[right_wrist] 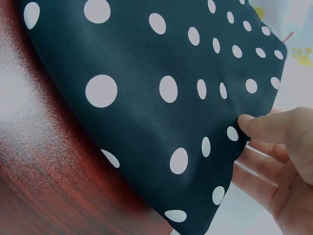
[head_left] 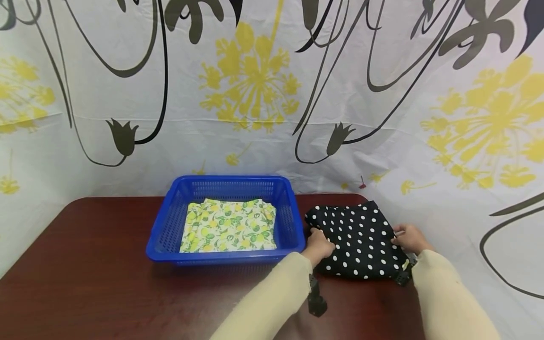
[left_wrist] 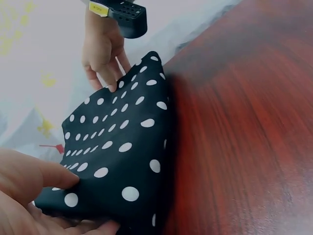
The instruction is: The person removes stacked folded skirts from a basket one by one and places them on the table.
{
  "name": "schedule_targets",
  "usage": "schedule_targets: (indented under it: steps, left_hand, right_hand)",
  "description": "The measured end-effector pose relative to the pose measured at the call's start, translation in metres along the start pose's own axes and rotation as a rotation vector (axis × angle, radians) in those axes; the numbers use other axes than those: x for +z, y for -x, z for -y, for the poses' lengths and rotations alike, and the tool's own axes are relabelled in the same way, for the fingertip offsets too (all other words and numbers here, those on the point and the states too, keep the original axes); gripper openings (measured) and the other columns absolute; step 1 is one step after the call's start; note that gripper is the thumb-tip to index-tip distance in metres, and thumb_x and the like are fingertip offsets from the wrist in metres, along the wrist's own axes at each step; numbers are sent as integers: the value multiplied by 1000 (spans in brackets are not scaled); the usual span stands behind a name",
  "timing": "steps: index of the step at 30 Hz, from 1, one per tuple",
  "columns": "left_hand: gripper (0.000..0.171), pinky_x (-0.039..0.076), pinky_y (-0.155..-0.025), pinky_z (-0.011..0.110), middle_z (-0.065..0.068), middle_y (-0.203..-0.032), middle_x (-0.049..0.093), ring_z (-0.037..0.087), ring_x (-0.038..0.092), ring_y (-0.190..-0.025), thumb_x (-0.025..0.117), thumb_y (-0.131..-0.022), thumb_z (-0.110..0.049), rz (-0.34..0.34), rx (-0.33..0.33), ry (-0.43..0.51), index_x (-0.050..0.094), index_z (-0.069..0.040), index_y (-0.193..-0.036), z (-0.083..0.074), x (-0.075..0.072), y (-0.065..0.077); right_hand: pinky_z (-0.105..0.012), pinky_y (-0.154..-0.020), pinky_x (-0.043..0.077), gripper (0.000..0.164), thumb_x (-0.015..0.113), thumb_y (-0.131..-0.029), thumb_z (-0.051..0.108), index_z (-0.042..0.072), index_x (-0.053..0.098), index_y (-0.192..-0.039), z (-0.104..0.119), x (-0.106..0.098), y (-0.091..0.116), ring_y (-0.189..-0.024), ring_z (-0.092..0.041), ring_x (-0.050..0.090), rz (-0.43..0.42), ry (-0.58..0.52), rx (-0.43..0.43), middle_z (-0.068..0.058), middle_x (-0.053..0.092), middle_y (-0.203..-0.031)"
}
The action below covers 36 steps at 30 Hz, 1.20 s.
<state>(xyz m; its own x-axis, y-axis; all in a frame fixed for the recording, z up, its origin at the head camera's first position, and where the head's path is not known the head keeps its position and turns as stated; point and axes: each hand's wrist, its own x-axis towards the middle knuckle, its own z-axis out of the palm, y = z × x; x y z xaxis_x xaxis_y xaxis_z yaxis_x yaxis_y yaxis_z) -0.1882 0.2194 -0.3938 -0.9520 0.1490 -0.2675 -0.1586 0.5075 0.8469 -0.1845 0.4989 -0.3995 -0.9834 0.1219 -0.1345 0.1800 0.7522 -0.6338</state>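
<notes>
Both my hands are on a black cloth with white dots (head_left: 352, 243). The cloth lies on the dark red table (head_left: 106, 264), to the right of the blue basket (head_left: 225, 258) and just beside it; I cannot tell whether the two touch. Its right side reaches the table's right edge.

My left hand (head_left: 318, 246) is closed in a pinch on the cloth's left side, thumb on the upper face and fingers below. My right hand (head_left: 411, 239) pinches the opposite side, thumb on the dotted face and the other fingers behind the edge, only slightly bent.

Labels and writing: a yellow label (left_wrist: 99, 9) is fixed to the black device (left_wrist: 129, 18) at my right wrist. It carries small dark marks, too small to read. A second black device (head_left: 316, 297) hangs at my left wrist; I can read no lettering on it. I can read no brand on the dotted cloth or the basket.

Inside the basket lies a folded white cloth with yellow lemons and green leaves (head_left: 229, 226). Behind the table hangs a pale sheet (head_left: 238, 174) printed with yellow flowers and dark stems. My sleeves (head_left: 272, 297) are cream.
</notes>
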Motion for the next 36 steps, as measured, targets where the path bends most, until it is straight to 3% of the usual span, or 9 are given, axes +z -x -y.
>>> schedule_targets:
  steps: [8, 12, 16, 22, 24, 27, 30, 36]
  left_hand:
    - [78, 39, -93, 41, 29, -119, 49, 36, 47, -113, 68, -77, -8, 39, 14, 94, 23, 11, -138, 11, 3, 6]
    - [81, 37, -95, 41, 30, -126, 42, 35, 42, -118, 67, -76, -9, 84, 45, 111, 19, 11, -138, 18, 0, 12]
    - [82, 39, -93, 39, 29, -126, 42, 33, 43, -116, 66, -75, -11, 144, 58, 82, 19, 11, -139, 24, -8, 18]
    - [77, 42, -89, 41, 24, -123, 48, 30, 48, -107, 65, -73, -13, 204, 79, 59, 26, 12, -134, 31, -20, 28]
    - [66, 45, -81, 44, 17, -115, 50, 27, 51, -96, 65, -73, -14, 248, 72, 58, 35, 11, -126, 35, -26, 33]
    - [24, 50, -67, 46, 8, -86, 55, 24, 54, -79, 65, -75, -14, 345, 61, 28, 53, 3, -87, 39, -35, 42]
    - [20, 51, -60, 44, 3, -66, 52, 22, 59, -69, 64, -78, -15, 444, 86, -12, 49, -8, -67, 41, -47, 52]
    - [11, 52, -59, 40, 11, -76, 65, 23, 65, -72, 63, -83, -16, 560, 162, -61, 58, -7, -87, 40, -79, 64]
  right_hand:
    - [-45, -61, 52, 43, 59, -84, 8, -21, 41, -110, 6, -4, 2, -74, -27, 58, 84, -30, 54, -19, 58, -85]
    - [-50, -65, 50, 47, 58, -86, 13, -20, 39, -114, 14, -8, 2, -82, -36, 57, 115, 15, 65, -24, 56, -90]
    - [-44, -60, 50, 43, 55, -88, 11, -20, 42, -114, 24, -14, 3, -81, -38, 58, 74, 106, -33, -32, 58, -93]
    - [-35, -57, 47, 36, 54, -90, 10, -18, 48, -111, 50, -22, 1, -73, -34, 62, -30, 188, -208, -32, 62, -90]
    - [-38, -60, 48, 36, 53, -92, 13, -16, 49, -113, 61, -24, 2, -77, -35, 62, -30, 186, -240, -31, 62, -93]
    - [-46, -67, 48, 36, 52, -93, 16, -12, 50, -116, 80, -26, 6, -84, -39, 61, -50, 194, -305, -31, 61, -97]
    - [-52, -73, 47, 35, 52, -94, 16, -9, 51, -118, 100, -28, 15, -88, -43, 59, -76, 200, -361, -30, 61, -99]
    - [-51, -75, 47, 35, 54, -93, 17, -5, 52, -119, 140, -24, 31, -89, -41, 61, -22, 236, -411, -27, 62, -101]
